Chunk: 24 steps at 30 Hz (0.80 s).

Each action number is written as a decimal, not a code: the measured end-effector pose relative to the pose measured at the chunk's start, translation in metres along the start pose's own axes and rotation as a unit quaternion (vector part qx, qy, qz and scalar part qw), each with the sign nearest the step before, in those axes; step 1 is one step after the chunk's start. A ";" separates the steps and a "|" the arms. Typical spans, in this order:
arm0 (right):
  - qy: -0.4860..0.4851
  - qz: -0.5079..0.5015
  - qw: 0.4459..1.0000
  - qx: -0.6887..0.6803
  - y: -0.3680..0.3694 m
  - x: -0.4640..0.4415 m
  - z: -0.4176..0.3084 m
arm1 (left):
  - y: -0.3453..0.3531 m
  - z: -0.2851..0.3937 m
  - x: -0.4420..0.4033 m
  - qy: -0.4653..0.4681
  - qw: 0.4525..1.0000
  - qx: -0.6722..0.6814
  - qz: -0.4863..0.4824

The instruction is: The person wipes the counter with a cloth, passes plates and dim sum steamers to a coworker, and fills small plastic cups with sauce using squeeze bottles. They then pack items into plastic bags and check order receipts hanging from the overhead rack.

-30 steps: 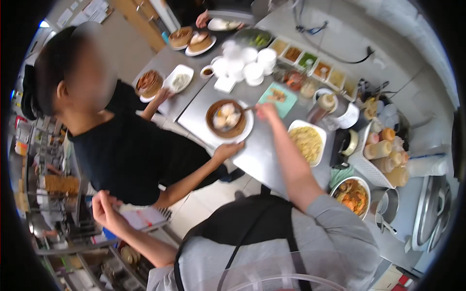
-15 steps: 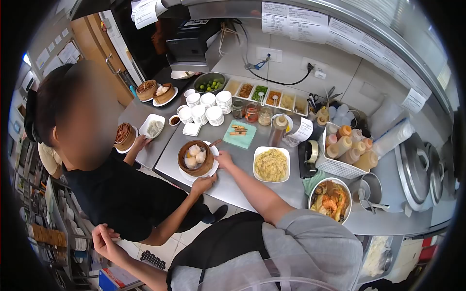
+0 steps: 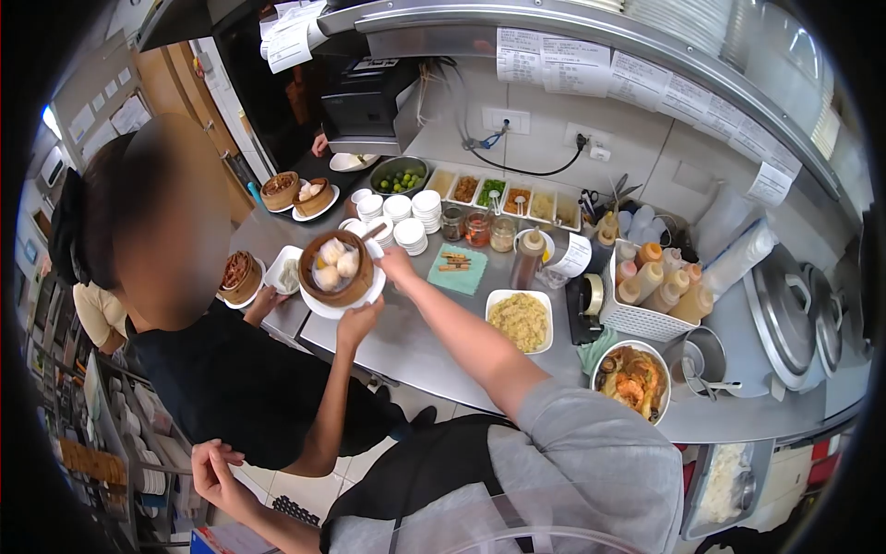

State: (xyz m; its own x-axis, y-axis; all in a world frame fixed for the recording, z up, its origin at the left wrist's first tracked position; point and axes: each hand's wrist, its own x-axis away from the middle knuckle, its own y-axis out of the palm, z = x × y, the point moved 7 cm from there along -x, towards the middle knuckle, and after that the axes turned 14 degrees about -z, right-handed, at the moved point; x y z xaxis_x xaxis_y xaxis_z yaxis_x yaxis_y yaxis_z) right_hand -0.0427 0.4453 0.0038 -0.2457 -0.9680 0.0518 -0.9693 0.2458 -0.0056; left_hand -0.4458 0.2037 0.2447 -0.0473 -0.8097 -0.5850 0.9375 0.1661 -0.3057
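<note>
My right hand (image 3: 397, 267) is closed at the right rim of a white plate (image 3: 378, 288). On the plate sits a round bamboo steamer (image 3: 362, 282) holding several pale dumplings (image 3: 336, 266). A co-worker's hand (image 3: 358, 325) grips the same plate from its near side, and the plate is tilted above the counter. Beside my right hand lies a green cloth (image 3: 458, 280) with several brown sticks on it. My left hand (image 3: 219, 469) hangs low at the left, fingers loosely curled, with nothing visible in them.
A co-worker (image 3: 240, 388) stands at the left, their other hand near a white bowl (image 3: 283, 270). Stacked white dishes (image 3: 426, 210), fried rice-like food in a square bowl (image 3: 520, 321), a soup bowl (image 3: 631, 382) and a bottle basket (image 3: 646, 321) occupy the steel counter (image 3: 415, 355).
The plate with the steamer has risen from the counter and moved up and left, held by the co-worker's hand. My right hand has moved the same way with it.
</note>
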 end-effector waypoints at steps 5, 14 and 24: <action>-0.021 0.022 0.997 0.067 0.011 -0.066 -0.053 | -0.014 -0.009 0.008 -0.021 1.000 -0.006 0.010; 0.004 0.014 0.983 0.182 0.069 -0.199 -0.069 | -0.051 -0.029 0.036 -0.132 0.979 -0.111 0.112; -0.035 0.015 0.989 0.142 0.102 -0.186 -0.081 | -0.051 -0.039 0.027 -0.190 0.970 -0.057 0.141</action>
State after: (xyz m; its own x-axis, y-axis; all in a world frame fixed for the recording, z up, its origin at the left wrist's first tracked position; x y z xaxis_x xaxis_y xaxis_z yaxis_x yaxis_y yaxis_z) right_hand -0.0950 0.6543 0.0744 -0.2642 -0.9642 -0.0212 -0.9220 0.2590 -0.2877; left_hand -0.5086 0.1950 0.2152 0.3563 -0.8680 -0.3458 0.8495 0.4550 -0.2670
